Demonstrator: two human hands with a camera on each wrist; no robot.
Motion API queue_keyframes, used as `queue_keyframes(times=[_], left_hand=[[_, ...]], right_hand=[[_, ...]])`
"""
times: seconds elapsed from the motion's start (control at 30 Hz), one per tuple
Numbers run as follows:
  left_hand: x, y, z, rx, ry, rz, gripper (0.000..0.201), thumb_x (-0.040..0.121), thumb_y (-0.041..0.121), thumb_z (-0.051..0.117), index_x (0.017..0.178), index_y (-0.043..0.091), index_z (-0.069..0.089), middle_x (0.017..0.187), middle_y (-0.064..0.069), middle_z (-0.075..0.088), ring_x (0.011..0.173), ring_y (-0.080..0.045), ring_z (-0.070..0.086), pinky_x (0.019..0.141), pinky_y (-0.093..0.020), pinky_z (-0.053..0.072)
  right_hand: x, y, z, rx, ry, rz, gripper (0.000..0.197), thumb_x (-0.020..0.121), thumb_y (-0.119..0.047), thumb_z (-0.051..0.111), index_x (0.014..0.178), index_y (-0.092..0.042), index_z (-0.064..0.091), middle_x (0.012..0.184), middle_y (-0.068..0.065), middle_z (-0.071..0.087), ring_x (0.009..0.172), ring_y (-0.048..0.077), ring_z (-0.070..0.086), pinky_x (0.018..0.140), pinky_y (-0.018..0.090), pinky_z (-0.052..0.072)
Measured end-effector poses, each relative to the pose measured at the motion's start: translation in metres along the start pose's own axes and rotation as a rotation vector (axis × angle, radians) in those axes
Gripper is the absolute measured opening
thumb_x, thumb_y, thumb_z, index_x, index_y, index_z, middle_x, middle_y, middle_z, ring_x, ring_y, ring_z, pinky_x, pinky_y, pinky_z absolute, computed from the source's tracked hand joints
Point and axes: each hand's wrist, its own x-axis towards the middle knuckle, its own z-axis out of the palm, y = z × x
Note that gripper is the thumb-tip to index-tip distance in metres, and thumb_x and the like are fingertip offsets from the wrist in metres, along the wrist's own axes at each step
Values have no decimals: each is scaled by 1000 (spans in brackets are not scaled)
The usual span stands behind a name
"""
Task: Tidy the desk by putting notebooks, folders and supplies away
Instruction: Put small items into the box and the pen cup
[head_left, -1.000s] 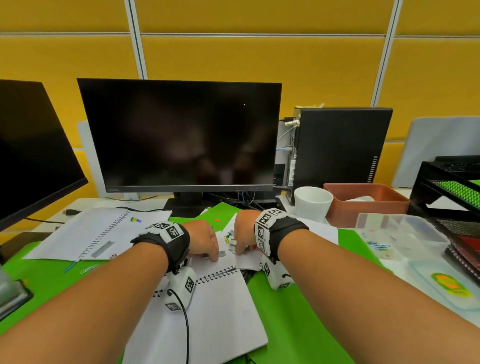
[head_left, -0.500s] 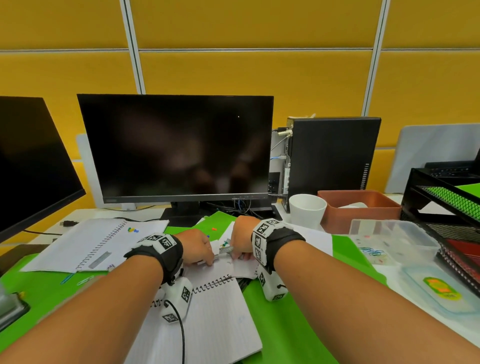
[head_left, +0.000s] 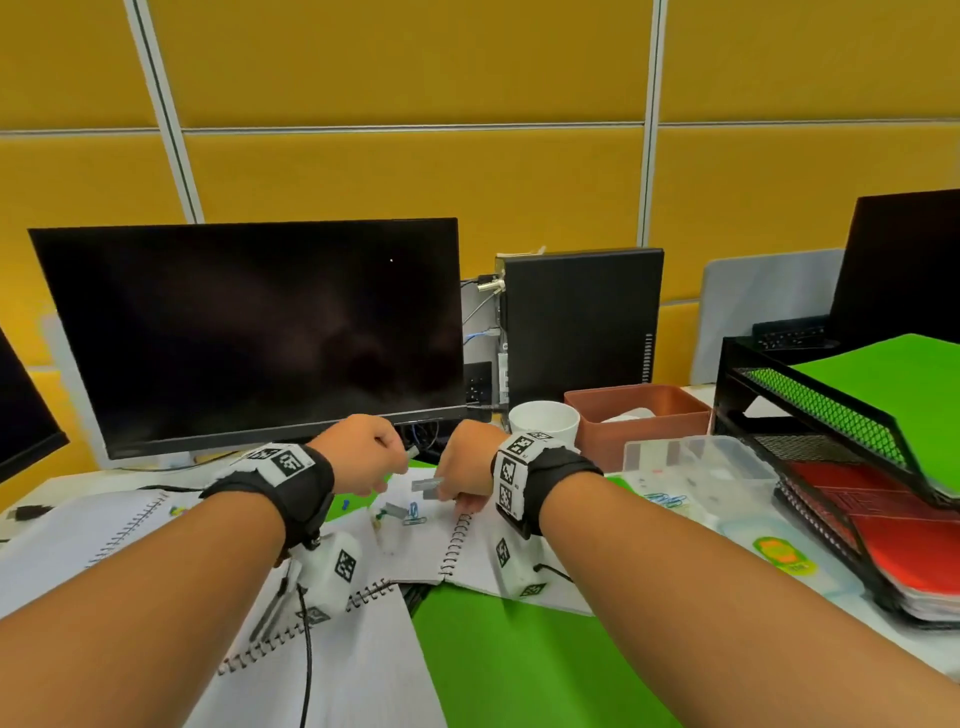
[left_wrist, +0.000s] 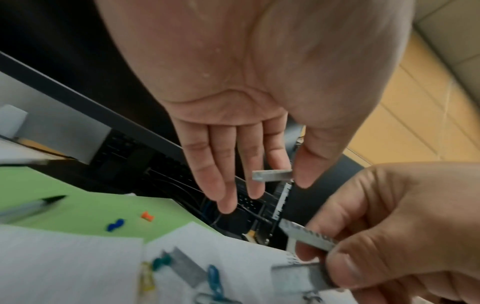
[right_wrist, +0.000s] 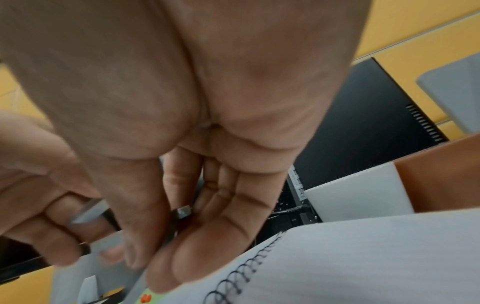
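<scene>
My left hand (left_wrist: 291, 176) pinches a short grey staple strip (left_wrist: 271, 175) between thumb and forefinger, its other fingers straight. My right hand (right_wrist: 153, 263) grips two more staple strips (left_wrist: 306, 236) between thumb and fingers. In the head view both hands (head_left: 363, 457) (head_left: 467, 467) hover close together above an open spiral notebook (head_left: 467, 551). On its page lie another staple strip (head_left: 396, 511), a blue paper clip (head_left: 414, 514) and a green push pin (head_left: 382, 514). A blue push pin (left_wrist: 115, 224) and an orange one (left_wrist: 147, 216) lie on the green mat (head_left: 519, 660).
Two more open notebooks (head_left: 353, 649) (head_left: 78, 535) lie at front and left. A clear supply box (head_left: 701, 467) and its lid (head_left: 774, 551) sit right, before a black mesh tray (head_left: 831, 415) with green and red folders. Monitor (head_left: 249, 332), white cup (head_left: 543, 421) and brown bin (head_left: 639, 415) stand behind.
Both hands have risen off the notebook page, each now holding staple strips. The head view has swung right, showing more of the mesh tray.
</scene>
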Motion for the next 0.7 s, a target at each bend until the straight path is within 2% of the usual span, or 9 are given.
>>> queue_keyframes(times=[0.07,0.1,0.13,0.2,0.27,0.4,0.5,0.6,0.7], left_hand=[[6,16,14,-37,12,62,11,88,16,68,78,18,67,88,-8,76,75,-20,72,64,-34,58],[8,23,21,-40,-7,79,10,87,16,68,77,18,67,89,-8,76,76,-20,71,66,-34,58],[10,29,29,-34,-33,90,9,87,16,68,78,18,67,88,-8,76,76,-19,71,67,-34,59],[13,40,44,-41,-82,101,4,88,15,69,85,15,67,86,-7,76,72,-15,73,69,-33,60],[17,49,56,-71,-109,96,5,89,12,69,93,11,66,83,-6,78,71,-15,75,70,-33,61],[24,63,73,-119,-129,103,13,88,11,75,98,7,67,82,-10,77,72,-23,75,69,-34,64],[28,70,80,-142,-127,134,14,86,11,78,95,7,68,80,-12,77,64,-20,72,67,-35,63],[32,76,86,-174,-122,154,15,84,10,80,94,8,69,79,-11,77,65,-18,71,68,-35,63],[38,78,90,-179,-131,169,13,84,11,81,91,11,70,76,-10,76,67,-21,73,68,-36,63]], right_hand=[[-2,12,-6,14,42,-8,26,88,-17,75,110,-4,77,81,5,77,60,12,70,55,23,60],[-3,17,-9,49,59,-4,28,87,-17,76,111,-4,76,80,4,76,59,11,70,52,20,57],[-6,22,-13,68,62,2,27,88,-18,77,110,-3,76,83,7,77,62,12,70,57,23,60],[-11,32,-20,112,48,24,25,91,-19,75,107,0,77,94,15,78,70,18,69,81,35,64],[-15,45,-25,203,53,36,20,92,-15,74,104,1,76,92,17,77,71,21,68,89,40,62],[-23,74,-30,388,74,79,16,90,-6,76,104,0,73,74,11,71,62,19,66,89,43,62],[-27,90,-32,499,129,87,24,87,-6,79,111,-1,75,78,13,73,69,20,69,89,43,62],[-33,101,-33,591,162,93,25,88,-4,77,113,-2,74,84,15,74,77,21,70,89,41,62],[-39,109,-33,744,179,90,21,89,3,73,110,2,72,87,16,71,72,19,70,77,34,61]])
